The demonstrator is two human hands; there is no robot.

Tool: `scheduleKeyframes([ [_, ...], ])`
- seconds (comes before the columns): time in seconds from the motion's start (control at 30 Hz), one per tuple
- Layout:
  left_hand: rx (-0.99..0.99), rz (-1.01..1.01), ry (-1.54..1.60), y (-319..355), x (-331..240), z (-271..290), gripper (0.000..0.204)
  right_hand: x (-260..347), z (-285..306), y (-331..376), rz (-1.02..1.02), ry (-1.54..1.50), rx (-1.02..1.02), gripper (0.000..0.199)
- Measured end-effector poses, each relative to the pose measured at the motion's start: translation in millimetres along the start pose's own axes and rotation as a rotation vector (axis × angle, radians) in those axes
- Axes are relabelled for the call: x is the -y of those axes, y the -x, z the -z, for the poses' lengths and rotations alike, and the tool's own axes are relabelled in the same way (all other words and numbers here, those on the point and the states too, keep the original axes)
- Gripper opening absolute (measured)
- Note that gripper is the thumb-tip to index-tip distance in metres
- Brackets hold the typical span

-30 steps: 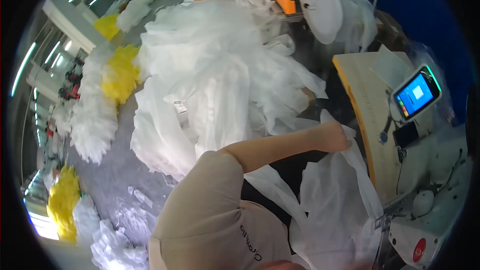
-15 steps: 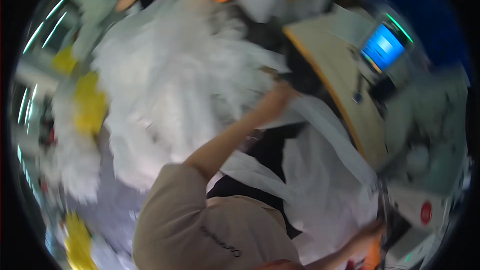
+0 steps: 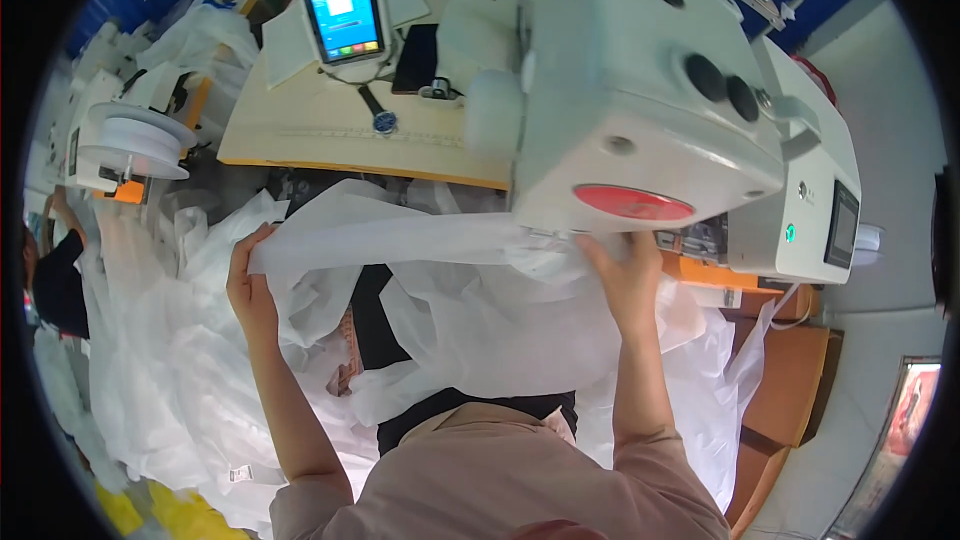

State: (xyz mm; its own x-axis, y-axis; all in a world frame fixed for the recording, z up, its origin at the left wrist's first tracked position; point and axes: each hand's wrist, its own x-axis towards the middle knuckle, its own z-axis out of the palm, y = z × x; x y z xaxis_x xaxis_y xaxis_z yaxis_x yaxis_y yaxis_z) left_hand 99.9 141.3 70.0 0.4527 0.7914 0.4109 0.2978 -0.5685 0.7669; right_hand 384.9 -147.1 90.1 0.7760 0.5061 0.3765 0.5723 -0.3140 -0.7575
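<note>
A folded strip of thin white fabric [image 3: 400,242] stretches sideways before me, up to the sewing machine [image 3: 640,120]. Its left end is pinched between the thumb and fingers of my left hand [image 3: 253,280]. Beside the machine's needle area, my right hand [image 3: 628,280] grips the bunched fabric, thumb toward the left; its fingertips are partly hidden under the machine head. The rest of the sheet hangs down over my lap. The needle itself is hidden by the machine head.
On the wooden tabletop [image 3: 250,130] stand a lit handheld screen [image 3: 342,8], a wristwatch [image 3: 380,115] and a black phone [image 3: 416,60]. White fabric heaps lie left. A cardboard box [image 3: 785,390] is at right. Another person [image 3: 60,280] is at far left.
My view has swung right toward the machine. My left hand, earlier reaching out over the fabric, now holds the strip's left end; my right hand has come up beside the machine head.
</note>
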Motion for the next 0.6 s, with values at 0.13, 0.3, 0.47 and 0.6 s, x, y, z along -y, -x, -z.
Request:
scheduleKeyframes([
  [0.13, 0.075, 0.112, 0.294, -10.3, -7.9, -25.1, 0.027, -12.2, 21.0, 13.0, -0.144, -0.06, 0.106, 0.021],
  [0.3, 0.2, 0.049, 0.092, -25.0, -33.7, -59.1, 0.027, -19.2, 57.1, 26.6, -0.742, -0.93, -0.105, 0.022],
  [0.47, 0.329, -0.481, -0.138, -20.1, -65.8, -94.1, 0.03, -21.2, 91.7, 33.8, -0.569, -0.039, -0.403, 0.012],
  [0.6, 0.315, -0.327, -0.216, -13.7, -60.4, -112.4, 0.029, -52.1, 84.2, 37.8, -0.095, 0.544, -0.404, 0.007],
])
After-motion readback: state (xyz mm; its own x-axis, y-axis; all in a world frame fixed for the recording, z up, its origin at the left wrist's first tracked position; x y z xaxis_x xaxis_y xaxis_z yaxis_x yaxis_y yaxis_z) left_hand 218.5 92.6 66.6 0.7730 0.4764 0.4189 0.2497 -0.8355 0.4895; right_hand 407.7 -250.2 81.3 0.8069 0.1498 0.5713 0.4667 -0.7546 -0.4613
